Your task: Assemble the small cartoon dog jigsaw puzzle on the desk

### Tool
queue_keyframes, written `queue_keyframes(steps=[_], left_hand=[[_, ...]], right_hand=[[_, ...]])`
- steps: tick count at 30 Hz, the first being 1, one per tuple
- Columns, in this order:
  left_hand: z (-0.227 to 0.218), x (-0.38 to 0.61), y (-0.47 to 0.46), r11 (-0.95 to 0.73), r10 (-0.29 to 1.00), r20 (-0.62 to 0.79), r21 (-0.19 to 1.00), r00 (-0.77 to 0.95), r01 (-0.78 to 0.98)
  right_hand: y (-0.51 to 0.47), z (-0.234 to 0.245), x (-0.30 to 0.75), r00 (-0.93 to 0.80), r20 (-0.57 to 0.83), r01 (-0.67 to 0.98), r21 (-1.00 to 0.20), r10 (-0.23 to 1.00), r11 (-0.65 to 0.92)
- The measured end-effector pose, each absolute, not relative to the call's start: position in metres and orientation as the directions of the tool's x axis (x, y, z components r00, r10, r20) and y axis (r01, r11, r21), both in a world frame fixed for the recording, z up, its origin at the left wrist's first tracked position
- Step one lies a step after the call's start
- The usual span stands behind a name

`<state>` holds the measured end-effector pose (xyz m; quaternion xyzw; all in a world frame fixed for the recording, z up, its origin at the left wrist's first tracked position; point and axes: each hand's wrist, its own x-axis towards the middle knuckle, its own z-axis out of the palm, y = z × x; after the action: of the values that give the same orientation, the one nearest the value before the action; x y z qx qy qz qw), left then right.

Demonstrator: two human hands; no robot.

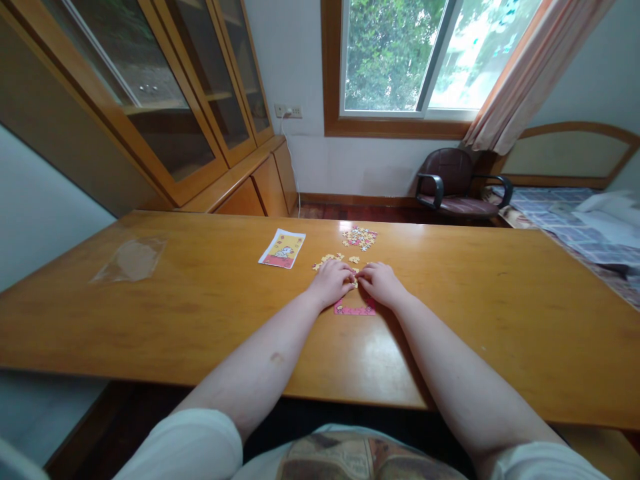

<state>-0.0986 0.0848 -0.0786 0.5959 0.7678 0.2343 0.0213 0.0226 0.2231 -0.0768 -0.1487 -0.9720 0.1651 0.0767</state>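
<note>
Both forearms reach forward from white short sleeves (pixel 200 437) over the near edge of the wooden table (pixel 240 320) and angle inward, so the left hand (pixel 334 281) and the right hand (pixel 381 283) face each other just right of the scene's middle. Both are held low, palms mostly down and knuckles bent; the left fingers lie close together and curl toward the right, while the right fingers bend toward the left with the index finger leading. Small jigsaw pieces (pixel 355 283), yellow and pinkish, show in the narrow gap between the fingertips; whether either hand pinches one or only touches it, I cannot tell. Just nearer than the hands, a pink jigsaw border (pixel 356 311) lies flat, its near row joined and its left side running up toward the left hand. Just beyond the left hand is a loose cluster of yellow pieces (pixel 327 258), with a single yellow piece (pixel 354 259) to its right, and farther off a mixed heap of pieces (pixel 360 238). A picture card (pixel 283 249) with a pale animal on yellow and pink lies left of these. Among containers, a clear plastic bag (pixel 131 260) lies flat at the table's far left; a pale patch shows in it, too unclear to identify. Beyond, the glass-doored cabinet (pixel 224 164) shows shelves behind its panes, their contents lost in darkness and reflections.
</note>
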Motion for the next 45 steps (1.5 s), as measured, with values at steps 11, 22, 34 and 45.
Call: queue_keyframes(steps=[11,22,34,45], left_hand=[[-0.0816,-0.1041,0.0823,0.176,0.918,0.266,0.394,-0.296,0.902],[-0.0789,-0.1015,0.0824,0.211,0.919,0.227,0.41,-0.323,0.887],[-0.0783,-0.1031,0.0806,0.193,0.924,0.234,0.396,-0.302,0.898],[-0.0806,-0.1034,0.0811,0.206,0.925,0.221,0.389,-0.308,0.898]], right_hand=[[0.2233,-0.0765,0.0232,-0.945,0.1,0.256,-0.36,0.31,0.897],[0.2249,-0.0789,0.0212,-0.943,0.098,0.266,-0.352,0.318,0.897],[0.2243,-0.0808,0.0211,-0.937,0.105,0.278,-0.348,0.332,0.895],[0.2253,-0.0829,0.0196,-0.937,0.109,0.28,-0.335,0.332,0.9]])
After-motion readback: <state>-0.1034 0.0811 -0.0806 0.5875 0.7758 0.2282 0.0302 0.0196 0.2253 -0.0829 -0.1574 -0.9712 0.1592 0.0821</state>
